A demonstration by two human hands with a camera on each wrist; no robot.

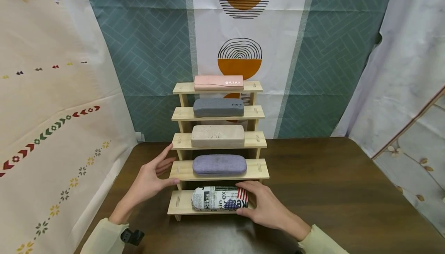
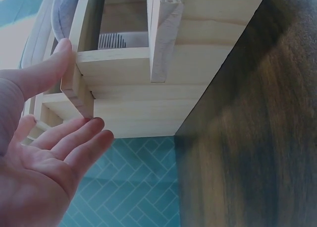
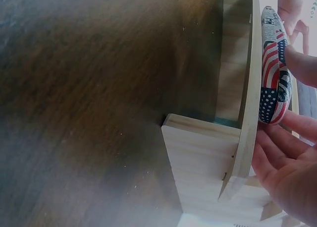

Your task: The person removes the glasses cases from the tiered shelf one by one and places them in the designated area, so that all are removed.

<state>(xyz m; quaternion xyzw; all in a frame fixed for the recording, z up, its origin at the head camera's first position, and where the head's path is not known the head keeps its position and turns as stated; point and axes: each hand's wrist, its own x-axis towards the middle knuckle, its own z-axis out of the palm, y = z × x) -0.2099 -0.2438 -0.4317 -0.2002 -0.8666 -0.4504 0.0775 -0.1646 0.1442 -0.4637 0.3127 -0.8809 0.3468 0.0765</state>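
A newspaper-print glasses case [image 1: 219, 198] with American flag patches lies along the lowest step of a wooden tiered rack [image 1: 180, 203]. My right hand [image 1: 269, 207] pinches its right end, thumb in front and index finger at the back. In the right wrist view the case [image 3: 270, 83] sits between the thumb and the fingers, right over the shelf board. My left hand [image 1: 153, 176] is spread at the rack's left side. Its thumb touches the front edge of the second step from the bottom, and the other fingers reach around the board ends.
Above stand a purple case [image 1: 219, 164], a cream case [image 1: 218, 136], a grey-blue case [image 1: 218, 107] and a pink case [image 1: 218, 83], one per step. The rack stands on a dark wooden table [image 1: 313, 180]. Patterned cloths [image 1: 156, 53] hang behind and at both sides.
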